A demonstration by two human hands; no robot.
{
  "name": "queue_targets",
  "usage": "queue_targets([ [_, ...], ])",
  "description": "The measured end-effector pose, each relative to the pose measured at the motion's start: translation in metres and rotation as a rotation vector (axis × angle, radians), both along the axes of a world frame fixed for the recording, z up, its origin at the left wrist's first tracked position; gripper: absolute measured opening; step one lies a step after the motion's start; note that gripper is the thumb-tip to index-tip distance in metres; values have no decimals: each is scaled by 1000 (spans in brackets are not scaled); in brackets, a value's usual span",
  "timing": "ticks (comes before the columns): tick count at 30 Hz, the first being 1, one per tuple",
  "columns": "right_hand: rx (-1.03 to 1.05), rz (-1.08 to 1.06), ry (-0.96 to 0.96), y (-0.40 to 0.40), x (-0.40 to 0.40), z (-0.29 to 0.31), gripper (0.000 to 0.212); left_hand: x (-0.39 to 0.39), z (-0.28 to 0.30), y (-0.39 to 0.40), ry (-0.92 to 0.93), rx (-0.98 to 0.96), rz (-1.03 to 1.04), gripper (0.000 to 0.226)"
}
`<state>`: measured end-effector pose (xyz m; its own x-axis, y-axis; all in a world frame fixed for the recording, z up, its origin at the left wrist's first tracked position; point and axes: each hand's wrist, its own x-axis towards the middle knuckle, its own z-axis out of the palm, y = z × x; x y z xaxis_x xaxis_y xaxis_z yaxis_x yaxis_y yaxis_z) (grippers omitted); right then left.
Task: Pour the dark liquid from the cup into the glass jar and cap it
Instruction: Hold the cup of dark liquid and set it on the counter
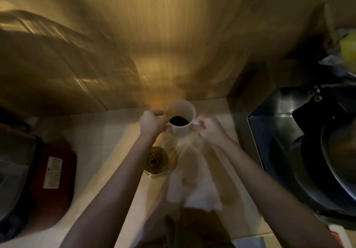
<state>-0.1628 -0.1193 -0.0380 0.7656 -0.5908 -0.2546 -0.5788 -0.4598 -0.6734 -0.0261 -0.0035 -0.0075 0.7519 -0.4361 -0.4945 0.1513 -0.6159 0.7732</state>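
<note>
- Both bare forearms are stretched forward toward 12 o'clock.
- The left hand (pixel 152 123) is curled closed at 11 o'clock.
- The right hand (pixel 212 130) is closed in a pinch at 1 o'clock.

At centre, the white translucent plastic cup (pixel 182 120) looks matt, holding glossy dark liquid (pixel 179 121). Below it stands a clear glass jar (pixel 156 162) with a shiny gold metal lid. The pale countertop (pixel 107 141) is smooth; at right, a dark metal wok (pixel 331 163) gleams.
</note>
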Motion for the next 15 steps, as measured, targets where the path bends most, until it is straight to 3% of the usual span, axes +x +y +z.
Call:
queue_targets([
  [9,262,-291,-235,24,-58,19,34,-72,14,24,-105,-59,-47,28],
  [15,383,-361,-263,56,-93,5,36,-122,2,59,-204,-72,-84,29],
])
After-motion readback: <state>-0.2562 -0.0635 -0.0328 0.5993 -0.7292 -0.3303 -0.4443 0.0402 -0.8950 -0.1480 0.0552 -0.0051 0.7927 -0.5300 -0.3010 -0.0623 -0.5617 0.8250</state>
